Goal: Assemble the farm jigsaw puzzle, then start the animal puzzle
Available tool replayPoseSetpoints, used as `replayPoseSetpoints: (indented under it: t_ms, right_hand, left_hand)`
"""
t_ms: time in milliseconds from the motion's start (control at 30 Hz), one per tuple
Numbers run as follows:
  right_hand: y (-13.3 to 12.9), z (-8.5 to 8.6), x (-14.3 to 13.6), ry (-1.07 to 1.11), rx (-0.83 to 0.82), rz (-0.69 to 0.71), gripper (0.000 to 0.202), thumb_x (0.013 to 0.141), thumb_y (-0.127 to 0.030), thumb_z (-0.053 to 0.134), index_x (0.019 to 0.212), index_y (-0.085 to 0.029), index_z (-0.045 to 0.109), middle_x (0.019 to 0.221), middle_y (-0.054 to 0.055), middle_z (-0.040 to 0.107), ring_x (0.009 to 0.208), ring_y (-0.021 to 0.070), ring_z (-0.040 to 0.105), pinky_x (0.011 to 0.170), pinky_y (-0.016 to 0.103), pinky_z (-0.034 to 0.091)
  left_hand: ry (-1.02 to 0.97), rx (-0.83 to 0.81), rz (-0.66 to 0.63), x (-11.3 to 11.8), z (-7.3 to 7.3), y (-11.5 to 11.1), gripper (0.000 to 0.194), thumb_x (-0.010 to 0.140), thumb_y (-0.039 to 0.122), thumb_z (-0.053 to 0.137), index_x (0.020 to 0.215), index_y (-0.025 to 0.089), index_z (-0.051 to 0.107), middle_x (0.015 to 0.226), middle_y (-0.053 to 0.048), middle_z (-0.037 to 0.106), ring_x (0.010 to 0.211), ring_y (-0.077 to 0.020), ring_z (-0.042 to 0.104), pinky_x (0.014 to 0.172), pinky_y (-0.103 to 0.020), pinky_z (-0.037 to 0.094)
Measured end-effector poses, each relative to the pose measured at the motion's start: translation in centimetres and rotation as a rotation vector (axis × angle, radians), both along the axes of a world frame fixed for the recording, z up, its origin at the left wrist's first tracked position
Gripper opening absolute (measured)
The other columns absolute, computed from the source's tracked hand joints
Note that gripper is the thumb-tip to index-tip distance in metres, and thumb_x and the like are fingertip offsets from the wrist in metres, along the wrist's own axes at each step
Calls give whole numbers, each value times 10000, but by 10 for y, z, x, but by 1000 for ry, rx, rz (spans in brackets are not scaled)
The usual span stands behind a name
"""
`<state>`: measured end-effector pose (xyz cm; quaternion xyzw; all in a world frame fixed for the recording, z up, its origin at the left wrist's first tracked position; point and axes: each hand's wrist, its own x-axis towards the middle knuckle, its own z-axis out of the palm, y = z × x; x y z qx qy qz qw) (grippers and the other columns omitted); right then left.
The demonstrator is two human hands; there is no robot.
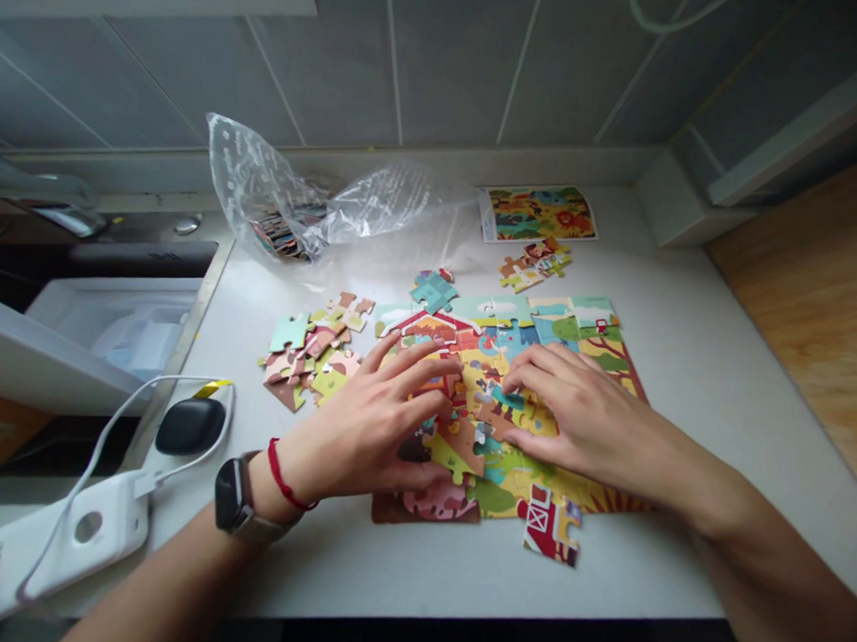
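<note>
The left hand (383,418) spreads open over the puzzle (494,496) on the counter (325,557), nothing visibly gripped, while the right hand (581,404) half-curls at a piece (495,417), its hold unclear, where lining up edges before pressing flat should help.

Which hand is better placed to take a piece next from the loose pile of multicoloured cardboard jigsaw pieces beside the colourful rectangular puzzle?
Probably the left hand: it is nearer the pile, spread over the left part of the puzzle. The right hand is farther off, curled over the middle.
</note>
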<state>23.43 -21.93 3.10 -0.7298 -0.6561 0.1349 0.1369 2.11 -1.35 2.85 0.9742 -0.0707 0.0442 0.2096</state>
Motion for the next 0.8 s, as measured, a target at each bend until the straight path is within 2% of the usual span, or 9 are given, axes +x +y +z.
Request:
replayPoseSetpoints:
  t_ms: [100, 200, 333, 467, 600, 800]
  right_hand:
    - [0, -1, -1, 48, 4, 18, 218, 1004, -363, 714, 1152, -208, 675, 1105, 91, 674, 1063, 293, 629, 919, 449, 540]
    - [1, -1, -1, 72, 16, 55, 228, 1005, -320, 716, 1196, -200, 685, 1112, 93, 672, 1074, 291, 633, 929, 451, 548]
    - [0, 0, -1, 93, 29, 110, 211, 964, -242, 756, 1166, -209, 703, 1130, 95, 678, 1093, 301, 649, 940, 468, 561]
    - [-1, 4, -2, 120, 22, 152, 139, 967, -215, 746, 1101, -218, 709, 1104, 93, 679, 1075, 299, 653, 926, 474, 569]
    - [0, 5, -3, 139, 45, 182, 68, 1005, -243, 708, 1072, -228, 711, 1103, 95, 687, 1062, 288, 654, 907, 452, 566]
    - [-1, 4, -3, 176, 70, 216, 98, 1036, -242, 661, 1105, -236, 730, 1171, 95, 696, 1099, 275, 664, 923, 434, 554]
  left_hand:
    - [25, 2, 20, 2, -2, 1, 417, 914, 503, 777, 1200, 220, 668, 1609, -100, 557, 1580, -359, 391, 1356, -573, 170]
    - [29, 18, 47, 2, -2, 3, 392, 914, 464, 770, 1198, 217, 659, 1611, -106, 553, 1573, -366, 399, 1337, -594, 209]
    - [55, 26, 99, 1, -1, 6, 334, 905, 441, 771, 1135, 224, 664, 1600, -111, 556, 1556, -389, 419, 1317, -637, 233]
    - [83, 34, 111, 1, -1, 9, 377, 905, 494, 773, 1144, 226, 657, 1595, -126, 557, 1545, -399, 434, 1294, -659, 276]
    - [78, 33, 102, 2, -2, 10, 395, 905, 513, 784, 1133, 223, 646, 1594, -139, 554, 1544, -386, 441, 1267, -620, 352]
    - [64, 19, 48, 2, 0, 11, 458, 900, 588, 794, 1112, 203, 663, 1606, -165, 541, 1519, -399, 470, 1241, -594, 415]
